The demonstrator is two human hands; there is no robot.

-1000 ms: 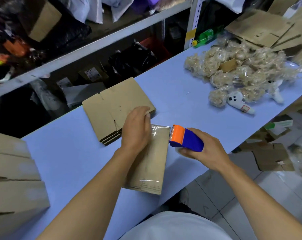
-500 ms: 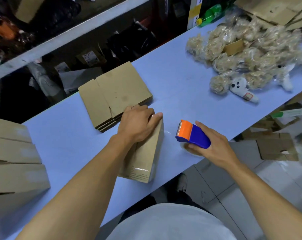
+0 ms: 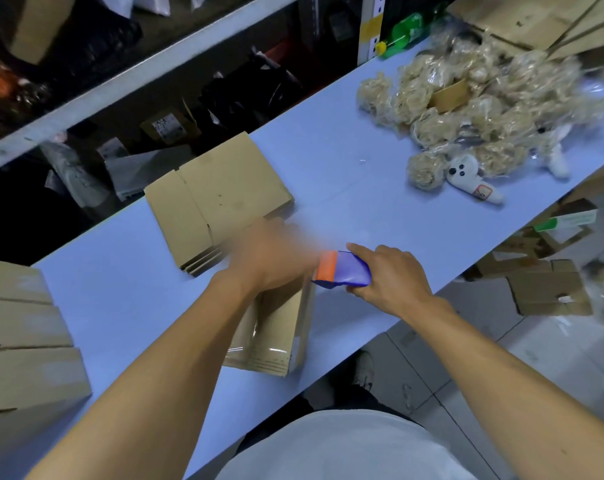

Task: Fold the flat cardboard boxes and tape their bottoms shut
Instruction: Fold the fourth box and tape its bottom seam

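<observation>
A folded brown cardboard box (image 3: 276, 327) stands on the pale blue table (image 3: 120, 299) near its front edge, with clear tape shining on its near face. My left hand (image 3: 269, 261), blurred by motion, presses on the box's far top end. My right hand (image 3: 387, 282) grips a blue and orange tape dispenser (image 3: 342, 271), whose orange end touches the box's upper right corner. A stack of flat cardboard boxes (image 3: 217, 199) lies just behind my left hand.
Folded boxes (image 3: 23, 341) stand at the left edge of the table. A heap of bagged plush toys (image 3: 473, 109) fills the far right, with more flat cardboard (image 3: 536, 19) behind. A shelf rail (image 3: 120, 84) runs along the back. Cardboard scraps (image 3: 550, 292) lie on the floor.
The tape dispenser has moved left from beside the box to its upper right corner. My left hand has shifted on the box top and is blurred. The box has turned more upright.
</observation>
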